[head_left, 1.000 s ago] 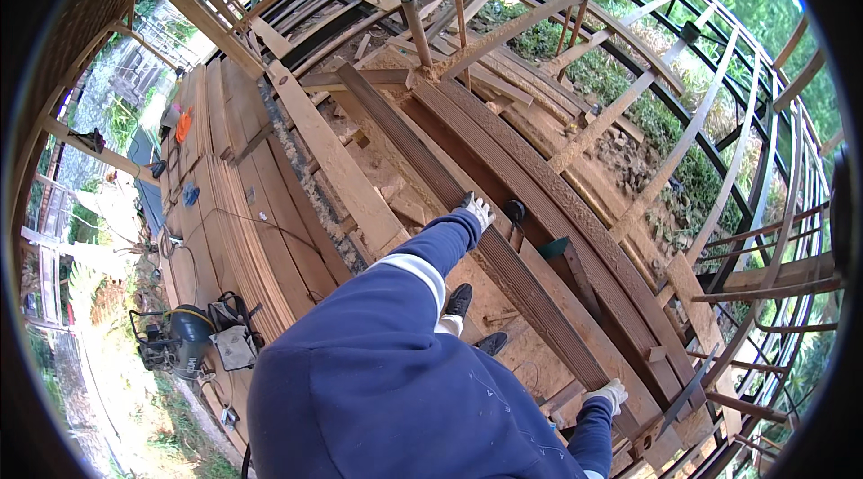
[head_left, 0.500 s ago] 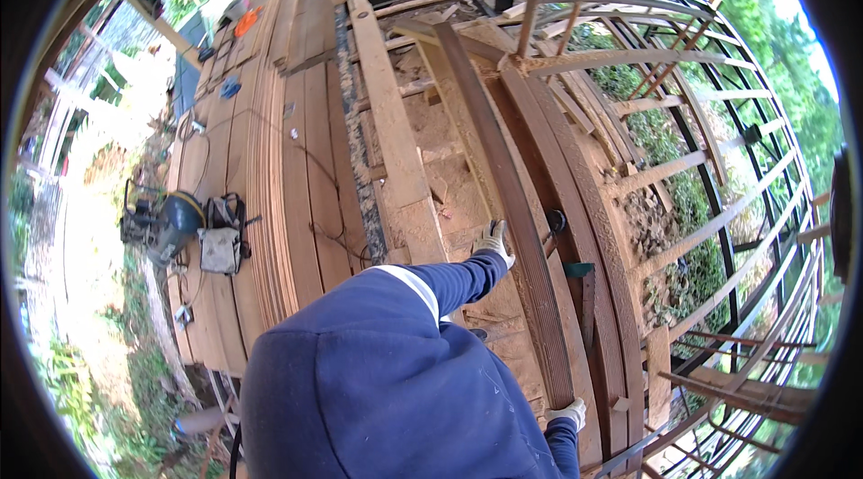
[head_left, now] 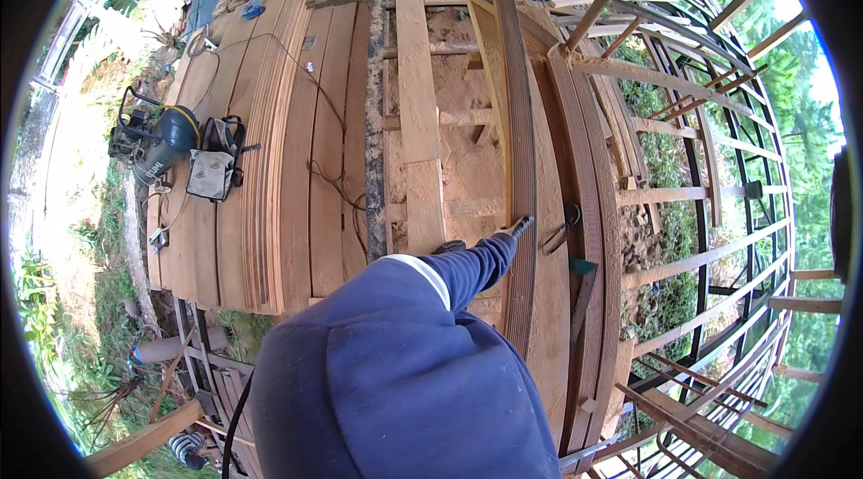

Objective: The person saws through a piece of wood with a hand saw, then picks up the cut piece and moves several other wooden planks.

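Note:
My left arm, in a dark blue sleeve, reaches across to a long brown decking board with a grooved face. At the board's left edge, my gloved left hand is closed, dark fingertips over the grooves; part of the hand is hidden. My right hand is out of sight behind my body. Right of the board, a flat timber carries a dark tool with a rounded end. Beside it is a hand saw with a green handle. More grooved brown boards lie further right.
Stacked planks fill the left, with a backpack-style blower, a grey bag and a loose cable. Open joists and sawdust lie ahead of my dark shoe. Curved framing spans the right above plants.
The decking board has turned, so its grooved face shows along its length. My right hand, earlier on its near end, has gone out of view. The whole view has shifted.

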A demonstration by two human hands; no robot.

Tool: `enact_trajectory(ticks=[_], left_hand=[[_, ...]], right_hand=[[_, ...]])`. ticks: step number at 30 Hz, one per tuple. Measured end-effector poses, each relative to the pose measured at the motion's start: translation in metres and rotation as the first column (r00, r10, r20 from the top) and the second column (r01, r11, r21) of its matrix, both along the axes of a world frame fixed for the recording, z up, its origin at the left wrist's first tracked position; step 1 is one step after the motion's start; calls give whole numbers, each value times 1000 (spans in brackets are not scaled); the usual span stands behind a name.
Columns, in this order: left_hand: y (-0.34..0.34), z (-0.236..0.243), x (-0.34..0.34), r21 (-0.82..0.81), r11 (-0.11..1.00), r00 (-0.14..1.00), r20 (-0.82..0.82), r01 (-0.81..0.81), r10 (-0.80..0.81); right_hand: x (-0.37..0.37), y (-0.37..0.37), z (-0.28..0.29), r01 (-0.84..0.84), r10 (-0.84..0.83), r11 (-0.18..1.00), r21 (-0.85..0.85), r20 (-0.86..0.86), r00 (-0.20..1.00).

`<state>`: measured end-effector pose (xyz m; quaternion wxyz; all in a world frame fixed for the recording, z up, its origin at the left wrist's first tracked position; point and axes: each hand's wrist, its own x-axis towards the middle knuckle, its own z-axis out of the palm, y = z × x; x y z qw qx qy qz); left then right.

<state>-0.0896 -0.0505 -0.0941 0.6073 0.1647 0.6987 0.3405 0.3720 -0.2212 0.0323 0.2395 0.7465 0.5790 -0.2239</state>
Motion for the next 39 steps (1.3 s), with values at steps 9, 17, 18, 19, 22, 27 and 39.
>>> enact_trajectory(ticks=[9,17,18,19,22,27,39], left_hand=[[-83,-18,26,-76,987,980,-149,-145,133],[-166,-42,-19,-181,966,908,-406,-185,98],[-163,-45,-25,-185,970,899,-433,-160,65],[-162,-49,-36,-186,972,884,-465,-141,39],[-136,-60,-49,-165,986,858,-508,-9,-77],[-109,-101,-67,-246,945,790,-524,218,-319],[-55,-147,-106,-529,518,340,-402,672,-850]], right_hand=[[35,-77,-9,54,-62,989,-135,-56,997],[19,-148,3,-218,287,925,311,-198,937],[-5,-140,21,-196,257,932,304,-176,950],[-28,-127,42,-233,313,913,334,-209,927],[-80,-106,69,-136,182,951,278,-149,972],[-125,-85,65,-186,200,978,91,-182,963],[-173,-35,54,-53,29,970,-236,-107,994]])
